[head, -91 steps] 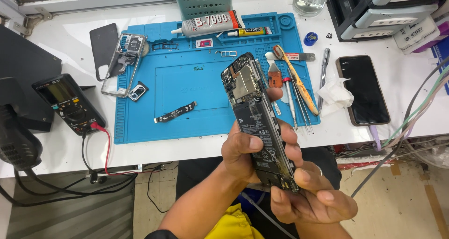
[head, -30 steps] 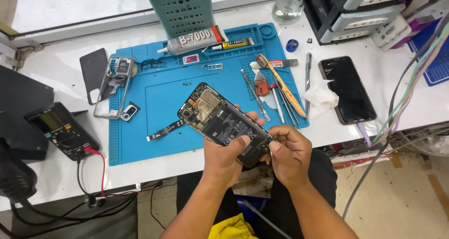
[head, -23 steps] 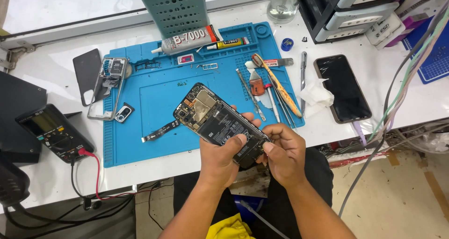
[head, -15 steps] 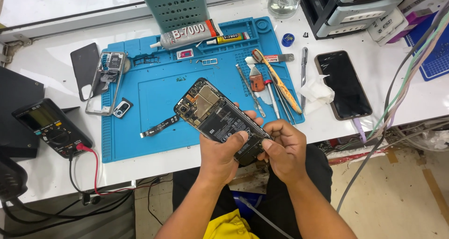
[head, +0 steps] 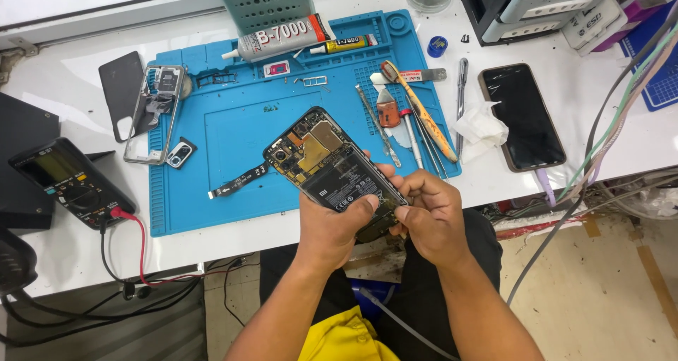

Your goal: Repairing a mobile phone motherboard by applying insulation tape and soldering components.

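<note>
Both hands grip the opened phone (head: 332, 170) over the tabletop's (head: 70, 259) near edge, at the mat's 6 o'clock. The left hand (head: 330, 227) is curled shut around its lower end, thumb pressed on the dark battery face. The right hand (head: 431, 216) is closed at the phone's bottom corner, fingertips pinching there; what they pinch is too small to tell.

The phone has no back: gold shields, a small camera lens and a flat black battery show in a thin dark rim.

The blue mat (head: 233, 131) is rubbery, with ridged edges and shallow moulded trays along its 12 o'clock side. Those trays hold a small card (head: 276, 68) and a thin metal tray (head: 315, 81). A glue tube (head: 282, 38) lies across them. At 3 o'clock lie slim metal tools (head: 409, 121); at 9 o'clock, a bare metal frame (head: 153, 110).
</note>
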